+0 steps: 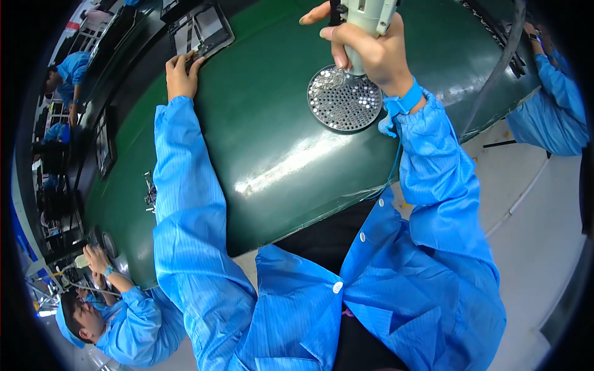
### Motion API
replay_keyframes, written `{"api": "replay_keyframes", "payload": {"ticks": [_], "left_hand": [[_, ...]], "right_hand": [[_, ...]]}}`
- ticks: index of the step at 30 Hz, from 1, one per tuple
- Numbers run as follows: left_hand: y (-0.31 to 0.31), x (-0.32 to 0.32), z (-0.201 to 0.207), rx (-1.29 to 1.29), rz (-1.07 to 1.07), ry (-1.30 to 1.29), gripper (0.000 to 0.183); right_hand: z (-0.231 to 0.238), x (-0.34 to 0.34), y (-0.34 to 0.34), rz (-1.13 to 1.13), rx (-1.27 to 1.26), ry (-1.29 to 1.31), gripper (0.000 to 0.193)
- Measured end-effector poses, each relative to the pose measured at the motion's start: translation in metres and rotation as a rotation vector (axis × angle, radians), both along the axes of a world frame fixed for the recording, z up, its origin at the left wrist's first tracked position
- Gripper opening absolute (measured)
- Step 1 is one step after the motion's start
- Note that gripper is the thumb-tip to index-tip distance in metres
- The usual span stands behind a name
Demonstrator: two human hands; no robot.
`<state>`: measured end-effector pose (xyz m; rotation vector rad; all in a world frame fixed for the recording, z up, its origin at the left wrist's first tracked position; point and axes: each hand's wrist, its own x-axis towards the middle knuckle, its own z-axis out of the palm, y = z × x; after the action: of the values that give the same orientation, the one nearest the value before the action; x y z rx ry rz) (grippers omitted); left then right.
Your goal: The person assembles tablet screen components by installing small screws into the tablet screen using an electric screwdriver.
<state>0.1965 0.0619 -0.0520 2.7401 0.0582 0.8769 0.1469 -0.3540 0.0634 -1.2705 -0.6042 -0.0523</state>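
Note:
My right hand (382,54) is wrapped round a pale grey-green electric screwdriver (366,15), with a blue strap on the wrist. The tool's lower end points down at a round perforated screw tray (344,106), where many holes hold shiny small screws. Whether the tip touches a screw is hidden by the hand. At the upper left, my left hand (182,75) grips the near edge of a dark rectangular device frame (213,29) with its thumb and fingers. Small parts on that edge are too fine to make out.
A green mat (266,136) covers the bench. Loose small metal parts (150,193) lie left of my left forearm. A grey cable (498,68) runs along the right. Co-workers in blue sit at the lower left (139,331) and right (554,117). Another dark frame (105,145) lies at left.

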Motion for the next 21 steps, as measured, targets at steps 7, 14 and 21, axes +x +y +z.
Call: {"api": "replay_keyframes", "payload": {"ticks": [7,14,21], "left_hand": [[-0.02,0.007,0.0,0.092,-0.001,-0.068,0.056],[-0.112,-0.134,0.041,0.146,-0.152,-0.077,0.012],[-0.121,-0.186,0.042,-0.019,-0.079,0.023,0.013]], "right_hand": [[-0.014,-0.004,0.001,0.071,-0.055,-0.028,0.014],[-0.018,-0.004,0.002,0.118,-0.079,0.063,0.015],[-0.016,-0.004,0.004,0.114,-0.077,0.137,0.02]]}}
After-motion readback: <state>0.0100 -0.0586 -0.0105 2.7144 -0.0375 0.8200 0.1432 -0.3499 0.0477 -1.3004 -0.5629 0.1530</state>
